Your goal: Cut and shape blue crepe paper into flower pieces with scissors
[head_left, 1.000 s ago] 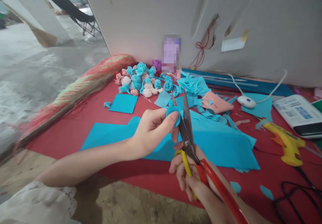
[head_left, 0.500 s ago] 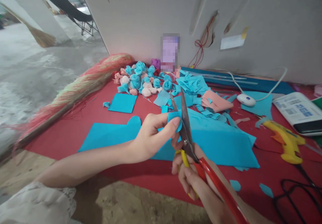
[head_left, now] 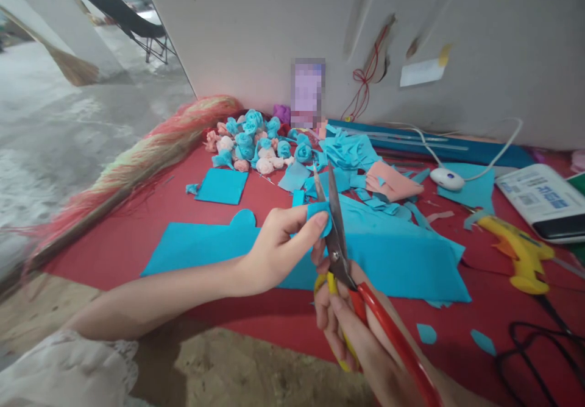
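My left hand (head_left: 283,242) pinches a small piece of blue crepe paper (head_left: 325,218) between thumb and fingers. My right hand (head_left: 351,334) is wrapped round the red and yellow handles of a pair of scissors (head_left: 337,227). The blades point away from me, slightly parted, right against the paper's edge. Beneath both hands lies a large blue sheet (head_left: 388,261), partly hidden by them. A folded blue square (head_left: 222,186) lies beyond the left hand, and two small blue cut pieces (head_left: 426,333) are to the right of the right hand.
Blue, pink and white paper roses (head_left: 247,142) are heaped at the back, beside blue scraps (head_left: 351,151). To the right are a yellow glue gun (head_left: 518,251) with a black cord, a white cabled device (head_left: 446,179) and a white box (head_left: 542,200). Tinted straw (head_left: 150,145) edges the left.
The scissors and my right hand have shifted very slightly to the left. My left hand keeps its pinch on the blue paper at the blades, almost unmoved.
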A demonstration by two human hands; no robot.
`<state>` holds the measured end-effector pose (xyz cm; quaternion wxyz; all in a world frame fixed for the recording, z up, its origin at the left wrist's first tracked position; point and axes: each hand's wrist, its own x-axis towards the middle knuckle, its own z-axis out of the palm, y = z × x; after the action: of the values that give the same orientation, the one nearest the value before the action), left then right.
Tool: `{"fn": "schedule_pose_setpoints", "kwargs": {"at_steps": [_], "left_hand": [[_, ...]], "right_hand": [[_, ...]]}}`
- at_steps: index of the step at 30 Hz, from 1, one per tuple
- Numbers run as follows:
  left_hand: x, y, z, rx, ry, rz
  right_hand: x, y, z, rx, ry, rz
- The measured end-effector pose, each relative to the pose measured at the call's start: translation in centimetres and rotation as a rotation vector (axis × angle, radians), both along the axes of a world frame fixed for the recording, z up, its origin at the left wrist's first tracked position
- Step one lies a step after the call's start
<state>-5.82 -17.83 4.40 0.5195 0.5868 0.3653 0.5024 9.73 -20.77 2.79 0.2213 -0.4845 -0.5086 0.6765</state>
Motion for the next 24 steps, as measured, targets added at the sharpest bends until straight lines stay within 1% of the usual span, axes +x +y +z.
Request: {"fn": "schedule_pose_setpoints", "kwargs": {"at_steps": [5, 8, 13, 15, 18, 21, 24], "left_hand": [[0.1, 0.0, -0.2, -0.013, 0.006, -0.018], [0.0, -0.1, 0.0, 0.013, 0.062, -0.020], [-0.3, -0.2, 0.7, 0.078, 0.118, 0.003], [-0.3, -0.3, 0.7, 0.082, 0.146, -0.015], [-0.3, -0.4, 0.4, 0.090, 0.190, -0.067], [-0.2, -0.5, 0.2, 0.152, 0.250, -0.096], [-0.1, -0.2, 0.3, 0.313, 0.344, -0.134]], "right_hand": [[-1.2, -1.2, 0.4, -0.034, 0.035, -0.119], [-1.6, -1.4, 1.1, -0.046, 0.075, -0.146], [-1.0, -0.4, 2.6, -0.034, 0.106, -0.146], [-0.8, 0.1, 3.0, -0.010, 0.086, -0.190], [-0.6, 0.8, 3.0, 0.029, 0.056, -0.295], [-0.4, 1.3, 2.8, 0.074, 0.099, -0.308], [0.0, 1.4, 2.8, 0.122, 0.195, -0.281]]}}
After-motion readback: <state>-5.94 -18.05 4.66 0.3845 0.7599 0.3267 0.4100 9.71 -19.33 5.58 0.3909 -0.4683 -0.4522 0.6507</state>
